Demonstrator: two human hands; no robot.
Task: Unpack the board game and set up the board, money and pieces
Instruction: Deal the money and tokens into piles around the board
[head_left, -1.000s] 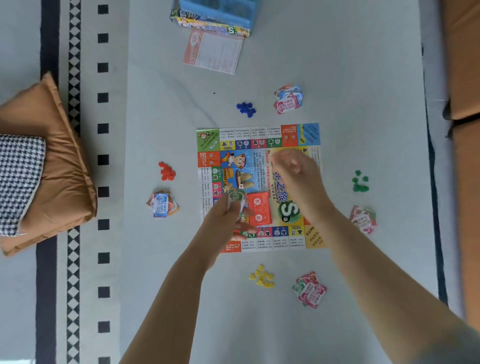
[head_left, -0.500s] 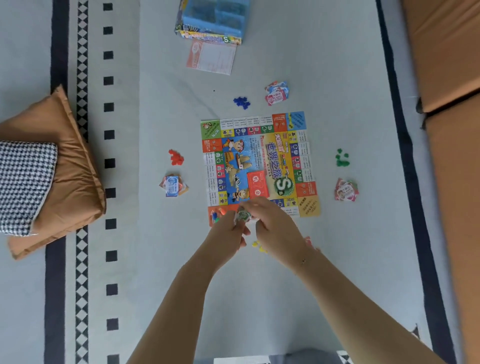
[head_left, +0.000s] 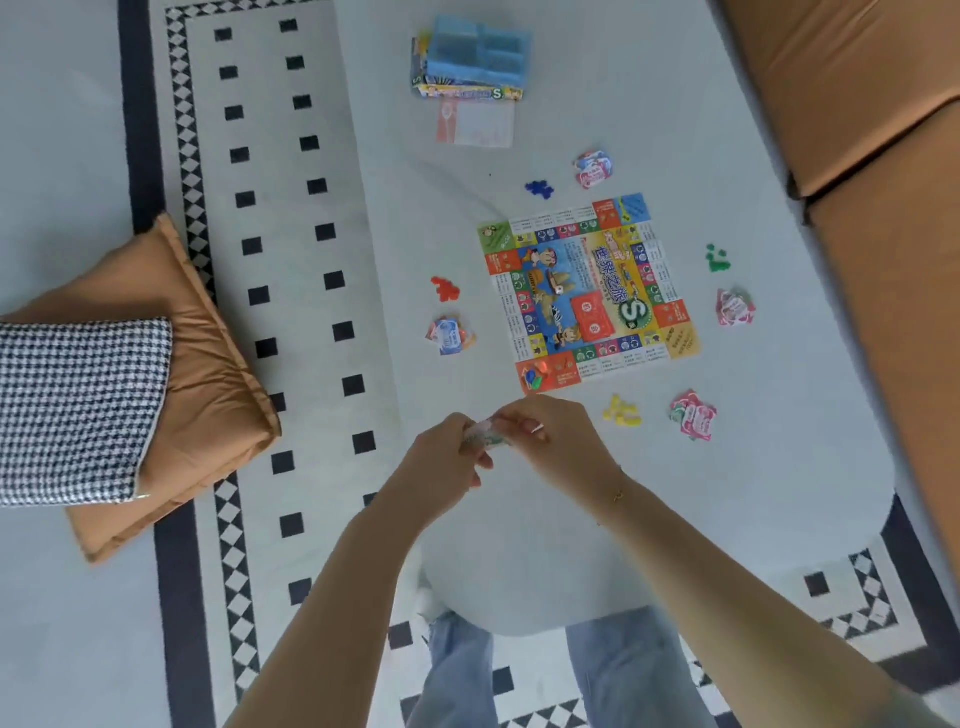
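The colourful game board (head_left: 589, 291) lies flat on the pale table, with a red card deck (head_left: 592, 318) on its middle and pawns (head_left: 534, 376) on its near left corner. Just below the board, my left hand (head_left: 447, 454) and my right hand (head_left: 550, 441) together pinch a small greenish stack of cards (head_left: 483, 434) above the table. Money piles lie around the board: the left pile (head_left: 449, 336), the far pile (head_left: 593, 169), the right pile (head_left: 735, 307) and the near pile (head_left: 692, 414). Beside them sit red (head_left: 445, 288), blue (head_left: 539, 188), green (head_left: 719, 258) and yellow (head_left: 621, 410) piece heaps.
The open game box with its blue tray (head_left: 472, 60) and a leaflet (head_left: 475, 124) lie at the table's far side. A brown cushion with a checked cloth (head_left: 104, 384) sits on the rug at left. A brown sofa (head_left: 857, 130) runs along the right.
Both hands drew back from over the board to the table's near side and came together on the small card stack. The camera view shifted, so the board appears farther right.
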